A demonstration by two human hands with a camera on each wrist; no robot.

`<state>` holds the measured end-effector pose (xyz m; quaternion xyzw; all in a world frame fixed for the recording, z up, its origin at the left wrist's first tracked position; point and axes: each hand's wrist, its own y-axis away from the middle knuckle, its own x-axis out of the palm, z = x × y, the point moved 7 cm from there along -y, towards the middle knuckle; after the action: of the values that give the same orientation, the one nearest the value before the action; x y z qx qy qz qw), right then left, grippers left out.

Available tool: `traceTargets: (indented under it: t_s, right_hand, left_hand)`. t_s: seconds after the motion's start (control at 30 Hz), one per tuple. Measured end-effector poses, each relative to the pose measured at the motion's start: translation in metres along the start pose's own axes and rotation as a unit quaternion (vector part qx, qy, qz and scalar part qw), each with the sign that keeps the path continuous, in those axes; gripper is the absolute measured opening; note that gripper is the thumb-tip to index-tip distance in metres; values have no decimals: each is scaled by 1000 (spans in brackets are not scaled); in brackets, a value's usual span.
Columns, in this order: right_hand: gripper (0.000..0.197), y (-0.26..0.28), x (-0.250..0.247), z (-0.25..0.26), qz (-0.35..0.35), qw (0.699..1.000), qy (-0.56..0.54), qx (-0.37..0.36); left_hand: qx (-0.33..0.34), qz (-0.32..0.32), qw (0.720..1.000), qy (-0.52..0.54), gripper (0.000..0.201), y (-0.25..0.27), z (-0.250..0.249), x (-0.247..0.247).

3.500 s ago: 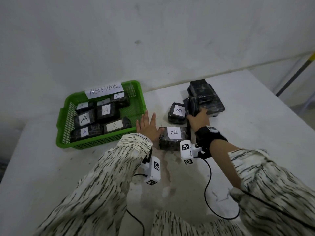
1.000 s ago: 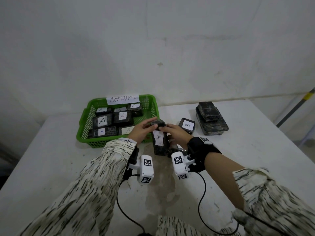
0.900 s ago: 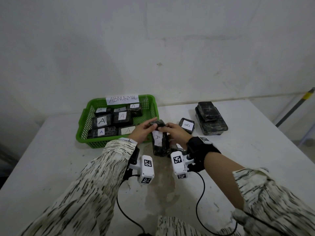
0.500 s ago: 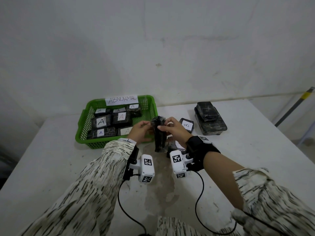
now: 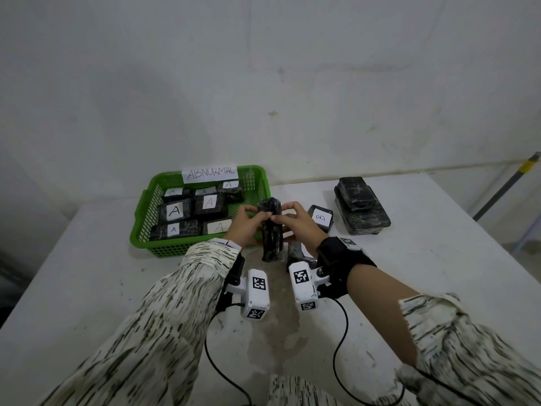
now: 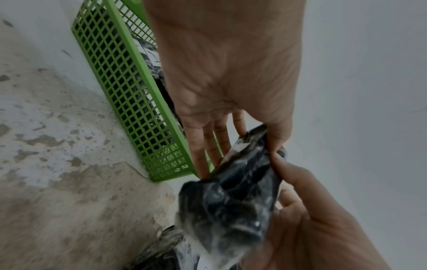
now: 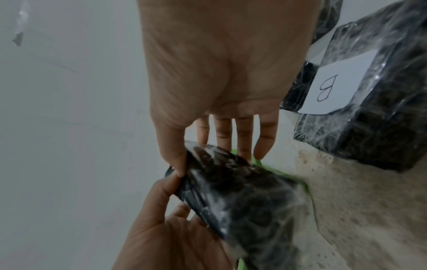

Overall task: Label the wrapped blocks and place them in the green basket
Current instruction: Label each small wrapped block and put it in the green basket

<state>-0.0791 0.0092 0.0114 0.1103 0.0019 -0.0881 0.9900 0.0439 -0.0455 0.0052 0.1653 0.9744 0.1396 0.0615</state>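
A black plastic-wrapped block (image 5: 271, 230) stands on end above the table, held between both hands. My left hand (image 5: 245, 224) pinches its upper left side, thumb in front and fingers behind (image 6: 219, 146). My right hand (image 5: 295, 222) pinches its upper right side (image 7: 182, 160). Its label is turned out of sight. The green basket (image 5: 146, 227), tagged "ABNORMAL", sits just left of the hands and holds several wrapped blocks labelled A. In the left wrist view the held block (image 6: 231, 201) hangs beside the basket's mesh wall (image 6: 129, 102).
A wrapped block labelled B (image 5: 321, 218) lies right of my right hand, and another B block (image 7: 360, 102) lies under that wrist. Two unlabelled wrapped blocks (image 5: 361, 209) are stacked at the back right. The white table (image 5: 87, 288) ends at a wall behind.
Both hands have turned the block from lying with its A label up to standing on edge, so the label no longer shows. Earlier my right hand took it from the stack.
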Motion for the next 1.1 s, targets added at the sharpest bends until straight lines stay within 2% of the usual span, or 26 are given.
traceTargets:
  t_s: [0.13,0.2,0.33,0.4,0.5,0.6,0.7,0.77,0.87,0.97,1.03,1.1]
  right_hand:
    - [50,3,9,-6,55,998,29,22]
    - [53,7,14,-6,69,996,53,23]
    - [56,2,10,-7,25,995,94,3]
    - [60,1,9,-7,22,997,75,-4]
    - [67,4,12,-6,49,999,-4,4]
    - [52,3,7,-5,18,999,-40,24]
    - [47,0,0,-2,-22,999,-19,17]
    - [44,-1,1,0,-17,999,-39,20]
    - [42,-2,-1,2,-24,999,-45,4]
    - [35,-3,-5,5,-47,998,-41,-15]
    - [33,-2,-5,6,-43,998,-45,-11]
    - [38,-2,-1,5,-10,999,-45,5]
  left_hand:
    - [20,-48,998,-35,26,-1,-1,-7]
    - [20,-65,997,-42,30,-1,-1,-10]
    - [5,-22,999,-48,44,1,4,-3]
    - [6,-7,998,-63,46,1,4,-1]
    - [17,-22,999,-43,38,1,-1,-9]
    - [35,-28,999,-30,30,0,-2,-14]
    - [16,34,999,-11,26,4,1,-6]
    - [5,61,998,-12,25,9,2,-1]
    - [-1,64,998,11,26,9,2,1]
    - [-42,69,995,53,36,15,0,6]
    - [-34,75,996,41,38,14,-1,10]
    - [-14,54,998,39,36,12,-4,7]
